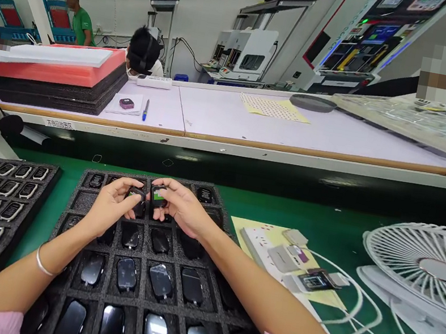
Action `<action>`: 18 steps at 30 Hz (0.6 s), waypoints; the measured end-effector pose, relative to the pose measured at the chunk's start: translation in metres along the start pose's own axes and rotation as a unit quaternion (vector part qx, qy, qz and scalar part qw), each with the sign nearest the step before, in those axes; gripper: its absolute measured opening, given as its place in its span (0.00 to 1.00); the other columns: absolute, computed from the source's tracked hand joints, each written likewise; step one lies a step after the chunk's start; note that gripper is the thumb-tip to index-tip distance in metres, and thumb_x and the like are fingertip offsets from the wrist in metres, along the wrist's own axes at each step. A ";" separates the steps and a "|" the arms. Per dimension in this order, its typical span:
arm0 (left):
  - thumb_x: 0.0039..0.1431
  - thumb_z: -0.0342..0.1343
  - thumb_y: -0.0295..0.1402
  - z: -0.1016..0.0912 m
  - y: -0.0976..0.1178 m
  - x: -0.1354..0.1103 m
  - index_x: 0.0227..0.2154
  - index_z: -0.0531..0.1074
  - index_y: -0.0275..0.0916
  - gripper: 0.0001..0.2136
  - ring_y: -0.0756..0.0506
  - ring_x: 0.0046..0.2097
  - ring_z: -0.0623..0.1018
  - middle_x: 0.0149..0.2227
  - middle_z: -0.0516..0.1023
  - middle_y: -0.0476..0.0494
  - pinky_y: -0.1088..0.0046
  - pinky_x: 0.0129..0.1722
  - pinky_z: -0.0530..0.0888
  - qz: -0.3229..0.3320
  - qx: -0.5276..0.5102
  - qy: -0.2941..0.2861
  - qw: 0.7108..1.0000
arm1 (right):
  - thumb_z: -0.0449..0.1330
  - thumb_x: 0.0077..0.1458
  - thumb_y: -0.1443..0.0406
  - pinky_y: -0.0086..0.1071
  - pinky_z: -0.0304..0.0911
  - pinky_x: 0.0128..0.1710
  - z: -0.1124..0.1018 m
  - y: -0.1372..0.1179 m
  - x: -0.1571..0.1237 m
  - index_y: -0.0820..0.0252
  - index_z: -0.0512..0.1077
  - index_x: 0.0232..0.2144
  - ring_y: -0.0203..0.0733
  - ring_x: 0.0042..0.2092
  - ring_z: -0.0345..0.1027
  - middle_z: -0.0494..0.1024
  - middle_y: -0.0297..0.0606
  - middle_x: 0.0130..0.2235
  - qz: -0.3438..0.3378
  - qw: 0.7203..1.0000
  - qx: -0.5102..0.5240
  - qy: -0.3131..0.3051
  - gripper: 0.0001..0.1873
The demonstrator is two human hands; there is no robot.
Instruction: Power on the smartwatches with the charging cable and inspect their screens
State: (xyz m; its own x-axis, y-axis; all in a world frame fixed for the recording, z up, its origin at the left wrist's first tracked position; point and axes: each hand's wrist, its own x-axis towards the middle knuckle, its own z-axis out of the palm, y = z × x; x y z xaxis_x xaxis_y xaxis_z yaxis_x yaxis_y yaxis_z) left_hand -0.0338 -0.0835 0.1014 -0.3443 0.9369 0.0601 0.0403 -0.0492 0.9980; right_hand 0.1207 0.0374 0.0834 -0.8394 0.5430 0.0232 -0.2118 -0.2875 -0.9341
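My left hand [110,206] pinches a small black device [136,194] over the far rows of a black foam tray [75,202]. My right hand [184,206] grips another small device [158,196] whose screen glows green. Both hands meet above the tray, fingers closed on their devices. Several dark glossy devices [126,274] lie in the tray's pockets below my forearms. A thin bracelet [42,265] circles my left wrist.
A second foam tray [46,176] with several lighter devices sits at left. At right lie a white power strip [261,245] with plugs and cables, and a white fan [424,271]. Beyond a raised white bench [298,131], other people sit at work.
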 end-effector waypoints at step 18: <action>0.52 0.63 0.41 -0.138 -0.019 -0.025 0.55 0.71 0.41 0.27 0.43 0.39 0.74 0.37 0.75 0.45 0.64 0.43 0.72 0.009 0.334 0.035 0.942 | 0.63 0.51 0.69 0.43 0.71 0.43 0.026 0.019 0.021 0.58 0.65 0.51 0.43 0.40 0.74 0.74 0.38 0.40 -0.043 0.920 -0.372 -0.115 0.24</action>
State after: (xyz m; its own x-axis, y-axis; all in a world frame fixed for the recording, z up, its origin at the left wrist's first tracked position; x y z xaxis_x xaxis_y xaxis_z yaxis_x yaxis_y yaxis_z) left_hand -0.1552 -0.1538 0.0834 -0.3986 0.9115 0.1011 0.6193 0.1862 0.7627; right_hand 0.0862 0.0230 0.0752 -0.9371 0.3334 0.1032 0.0476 0.4151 -0.9085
